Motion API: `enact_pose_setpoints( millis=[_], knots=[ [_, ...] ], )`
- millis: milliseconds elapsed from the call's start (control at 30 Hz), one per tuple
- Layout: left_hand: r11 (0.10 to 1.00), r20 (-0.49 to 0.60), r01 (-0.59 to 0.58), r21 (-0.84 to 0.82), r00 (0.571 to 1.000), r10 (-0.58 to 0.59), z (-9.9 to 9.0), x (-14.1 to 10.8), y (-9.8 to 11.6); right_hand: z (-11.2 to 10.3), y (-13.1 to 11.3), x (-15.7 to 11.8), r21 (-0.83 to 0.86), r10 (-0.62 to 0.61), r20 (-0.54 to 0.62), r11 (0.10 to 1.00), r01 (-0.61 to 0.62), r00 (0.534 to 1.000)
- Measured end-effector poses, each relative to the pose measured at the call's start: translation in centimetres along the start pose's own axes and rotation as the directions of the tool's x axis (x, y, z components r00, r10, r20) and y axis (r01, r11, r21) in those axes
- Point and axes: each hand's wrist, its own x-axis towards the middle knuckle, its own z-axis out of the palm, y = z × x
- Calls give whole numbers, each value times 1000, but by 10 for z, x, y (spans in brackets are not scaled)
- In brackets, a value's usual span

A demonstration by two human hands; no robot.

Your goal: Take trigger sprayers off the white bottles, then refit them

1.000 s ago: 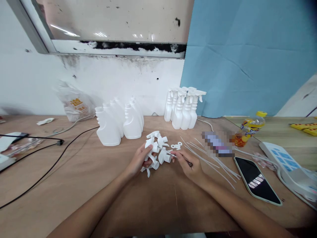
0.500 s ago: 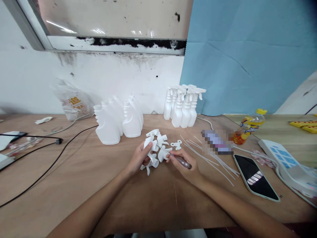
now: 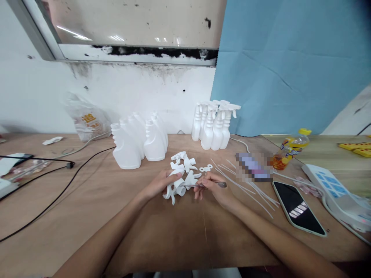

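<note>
My left hand [image 3: 163, 182] is closed around a white trigger spray head [image 3: 177, 169] just above the table. In my right hand [image 3: 216, 187] is a screwdriver [image 3: 222, 184], its thin metal shaft pointing left and lying nearly level. The tip reaches the held spray head's collar; whether it goes inside I cannot tell. More loose spray heads [image 3: 191, 179] lie around and under my left hand. A few small white rings [image 3: 206, 168] sit just beyond my right hand. Thin white dip tubes [image 3: 249, 187] are spread on the table to the right.
Capless white bottles [image 3: 126, 152] stand at the back left, and bottles with spray heads [image 3: 213, 131] at the back right. A phone [image 3: 298, 208], a drink bottle [image 3: 291, 148] and a power strip [image 3: 330, 189] are on the right. Black cables [image 3: 72, 179] cross the wooden table [image 3: 87, 216] on the left.
The screwdriver has swung from a slant to nearly level, its tip lower. My left hand has tilted the spray head downward, and my right hand's fingers have shifted on the handle.
</note>
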Motion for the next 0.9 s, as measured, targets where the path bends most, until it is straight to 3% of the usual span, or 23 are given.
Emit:
enact_pose_setpoints(
  millis=[100, 200, 333, 500, 600, 700, 767, 900],
  knots=[
    [990, -18, 5, -140, 1000, -7, -1, 2, -4, 4, -2, 1, 21, -36, 10, 999, 36, 999],
    [936, -7, 43, -349, 999, -49, 1, 6, -7, 9, -6, -3, -174, -142, 89, 972, 156, 986],
    [875, 114, 158, -458, 986, -119, 4, 7, -5, 7, -7, -4, -509, -300, 235, 772, 380, 925],
    [932, 93, 136, -335, 989, -111, 8, 1, 7, 1, -6, 0, -690, -344, 484, 415, 593, 804],
    [980, 7, 8, -201, 1000, -6, 5, -1, 12, 2, -8, 2, -718, -355, 526, 301, 627, 773],
    [988, -176, -152, -21, 973, 146, -3, 3, 10, 1, -10, 3, -741, -379, 485, 301, 600, 788],
    [970, -321, -216, 111, 916, 241, -11, 7, 4, -5, -11, 2, -756, -390, 444, 321, 571, 807],
    [907, -520, -123, 403, 785, 337, -29, 14, -14, -31, -8, 3, -801, -376, 270, 423, 424, 886]
  ],
)
